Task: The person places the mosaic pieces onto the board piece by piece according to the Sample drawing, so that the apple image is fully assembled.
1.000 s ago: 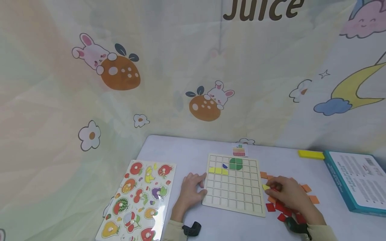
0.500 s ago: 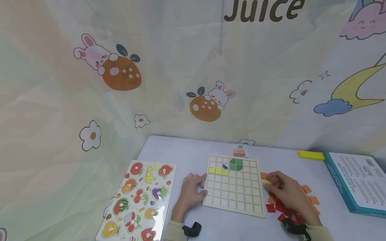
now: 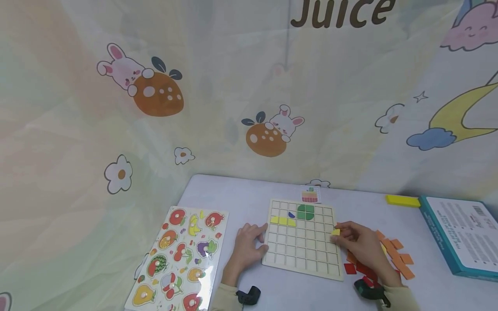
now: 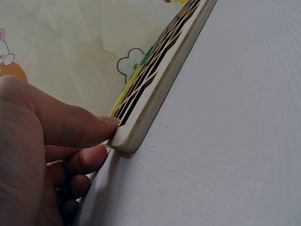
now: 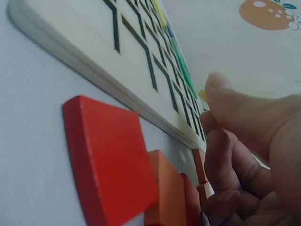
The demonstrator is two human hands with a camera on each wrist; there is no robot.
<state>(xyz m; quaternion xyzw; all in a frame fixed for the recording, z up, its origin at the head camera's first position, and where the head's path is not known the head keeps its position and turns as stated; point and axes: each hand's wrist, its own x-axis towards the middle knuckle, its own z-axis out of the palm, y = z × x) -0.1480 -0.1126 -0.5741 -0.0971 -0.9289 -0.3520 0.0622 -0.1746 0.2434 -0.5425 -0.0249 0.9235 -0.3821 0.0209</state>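
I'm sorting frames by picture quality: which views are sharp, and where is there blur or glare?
Head view: evenly lit and mostly sharp, with glare on the fruit puzzle at its lower edge; the grid board reads clearly. Left wrist view: the left hand is soft, the board's corner sharper. Right wrist view: the red tile and right hand are blurred from closeness.

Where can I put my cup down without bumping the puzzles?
Bare table lies behind the fruit puzzle, left of the grid board, and between the board and the teal box. It is crowded around the right hand, among the orange and red tiles.
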